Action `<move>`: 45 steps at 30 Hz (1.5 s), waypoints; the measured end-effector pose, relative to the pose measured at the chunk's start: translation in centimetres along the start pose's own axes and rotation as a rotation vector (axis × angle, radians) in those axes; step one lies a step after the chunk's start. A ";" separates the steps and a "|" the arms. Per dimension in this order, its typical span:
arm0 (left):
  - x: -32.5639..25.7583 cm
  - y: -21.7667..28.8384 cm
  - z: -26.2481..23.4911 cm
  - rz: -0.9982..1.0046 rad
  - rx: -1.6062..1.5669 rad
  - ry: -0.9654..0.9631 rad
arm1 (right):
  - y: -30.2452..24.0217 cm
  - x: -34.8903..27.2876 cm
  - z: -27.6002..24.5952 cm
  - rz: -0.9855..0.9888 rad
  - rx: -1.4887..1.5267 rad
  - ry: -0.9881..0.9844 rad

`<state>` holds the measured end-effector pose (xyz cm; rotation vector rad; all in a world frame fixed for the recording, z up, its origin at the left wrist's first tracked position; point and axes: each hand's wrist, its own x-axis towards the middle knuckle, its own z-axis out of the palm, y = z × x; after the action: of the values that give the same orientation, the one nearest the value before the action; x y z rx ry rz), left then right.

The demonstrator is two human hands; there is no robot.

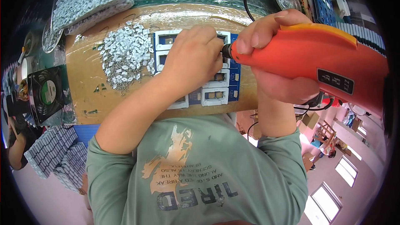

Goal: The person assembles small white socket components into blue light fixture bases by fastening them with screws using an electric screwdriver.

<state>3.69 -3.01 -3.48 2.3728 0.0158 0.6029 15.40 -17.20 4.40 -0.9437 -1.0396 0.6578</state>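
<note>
Blue panel [195, 96] with rows of white frames [214, 90] lies on the worktop [83, 79], toward its near edge and in front of the torso; frames run longer left-right than near-far. Left hand [195, 56] is the nearer one: right over the panel, hiding its middle, forearm crossing in from lower left. Its fingers are curled with tips tucked down by the driver nose; can't tell whether they pinch anything. Red driver [300, 54] comes in from the right, long axis mostly left-right, fat rear end out right and closer to the camera, dark nose [226, 51] pointing left at the panel's right-hand columns. Right hand [266, 29] is wrapped around the driver body, off to the right of the panel. Key relation: nose sits just beside the left fingers, on their right, so bit alignment looks set by where those fingertips are. Tip is hidden, contact with the panel not readable. Left of the panel, just beside it: loose heap of small white parts [127, 50], screws [121, 84] mixed in at its near side, on the left hand's side. Beyond the heap, far left: clear bag of more white pieces [93, 0]. Black fan [45, 93] at the left end, well apart from both hands.
</note>
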 end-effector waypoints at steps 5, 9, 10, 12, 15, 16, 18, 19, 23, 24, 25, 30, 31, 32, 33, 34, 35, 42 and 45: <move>0.1 0.0 0.0 -0.027 -0.001 -0.042 | 2.4 1.3 0.8 -0.165 0.042 -0.103; 0.0 0.0 0.1 -0.035 -0.014 0.005 | 1.4 0.9 2.2 0.061 -0.152 0.203; 0.0 0.1 0.1 -0.029 -0.018 0.005 | 1.3 0.9 2.1 0.082 -0.140 0.174; -0.1 0.1 0.1 -0.021 -0.022 0.005 | 1.3 0.8 2.2 0.093 -0.144 0.198; -0.1 0.1 0.1 -0.019 -0.014 0.010 | 1.6 0.7 2.3 0.101 -0.152 0.214; -0.1 0.1 0.0 -0.019 -0.019 0.000 | 1.7 0.7 2.3 0.097 -0.156 0.204; -0.2 -0.1 -0.3 -0.025 -0.014 -0.013 | 1.3 0.8 3.1 0.113 -0.198 0.287; -0.1 -0.2 -0.3 -0.019 -0.016 -0.028 | 1.3 0.9 3.5 0.132 -0.241 0.369; 0.0 0.0 -2.6 0.018 -0.058 -0.064 | 1.6 -0.8 0.8 -0.115 -0.016 0.349; -0.2 0.2 -4.1 -0.006 -0.073 -0.045 | 1.3 -1.4 0.2 -0.183 -0.040 0.368; -0.5 0.2 -6.0 -0.017 -0.061 -0.053 | 0.9 -2.0 -0.8 -0.181 -0.022 0.371; -5.2 -1.0 -13.2 -0.274 0.125 -0.035 | 0.4 -4.3 -3.2 -0.038 -0.336 0.638; -6.4 -1.0 -13.9 -0.304 0.187 -0.082 | 0.7 -4.8 -3.7 -0.034 -0.326 0.646; -7.3 -0.9 -14.2 -0.334 0.250 -0.130 | 0.9 -5.3 -4.4 -0.100 -0.241 0.578; -7.7 -1.0 -13.9 -0.317 0.230 -0.145 | 0.3 -5.9 -4.4 -0.166 -0.189 0.522; -8.6 -0.9 -13.6 -0.343 0.216 -0.194 | 0.3 -5.9 -4.2 -0.172 -0.198 0.539; -9.3 -0.9 -13.3 -0.368 0.201 -0.242 | 0.3 -5.9 -4.3 -0.171 -0.192 0.550; -11.0 -0.9 -11.5 -0.354 0.278 -0.133 | 0.9 -5.5 -5.1 -0.185 -0.081 0.431; -11.1 -1.0 -11.2 -0.325 0.298 -0.098 | 0.9 -5.5 -5.3 -0.180 -0.096 0.399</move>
<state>-10.80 2.80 -1.33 2.6052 0.4676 0.3453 18.12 -23.06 0.23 -1.0019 -0.7914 0.2558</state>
